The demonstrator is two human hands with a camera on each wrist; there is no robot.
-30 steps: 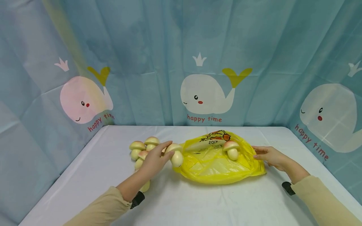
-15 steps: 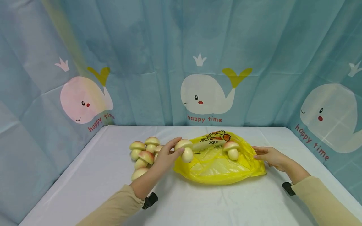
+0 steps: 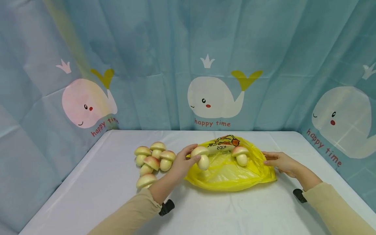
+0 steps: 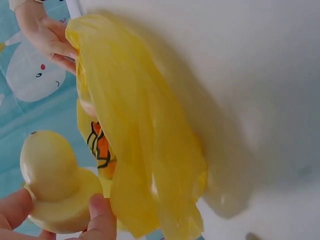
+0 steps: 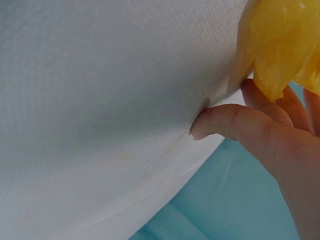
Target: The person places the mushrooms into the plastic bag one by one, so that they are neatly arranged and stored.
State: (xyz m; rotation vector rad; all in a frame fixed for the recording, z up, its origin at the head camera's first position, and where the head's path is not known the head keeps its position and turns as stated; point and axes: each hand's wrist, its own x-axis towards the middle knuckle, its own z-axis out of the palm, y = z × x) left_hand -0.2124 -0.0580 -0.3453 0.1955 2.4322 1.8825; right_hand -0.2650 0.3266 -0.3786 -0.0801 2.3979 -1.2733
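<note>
My left hand [image 3: 183, 163] pinches a toy mushroom [image 3: 203, 162] with a pale cap and a thick cream stem. In the head view this mushroom overlaps the left part of a yellow plastic bag [image 3: 226, 186]. The left wrist view shows thumb and fingertips on either side of the cap of the mushroom [image 4: 52, 170], beside the bag [image 4: 135, 115]. My right hand [image 3: 286, 164] holds the bag's right edge, with some fingers hidden behind the plastic. Another toy mushroom [image 3: 241, 158], its cap reddish, lies in the bag's spread opening.
Several more toy mushrooms [image 3: 151, 163] lie clustered on the white tablecloth [image 3: 97, 182], left of the bag. My left forearm partly covers the nearest one [image 3: 145, 180]. A blue curtain [image 3: 164, 98] printed with whales stands behind the table.
My left hand has carried its mushroom rightward from the cluster to over the bag's left part, uncovering more of the cluster. The right hand and the bag have stayed nearly still.
</note>
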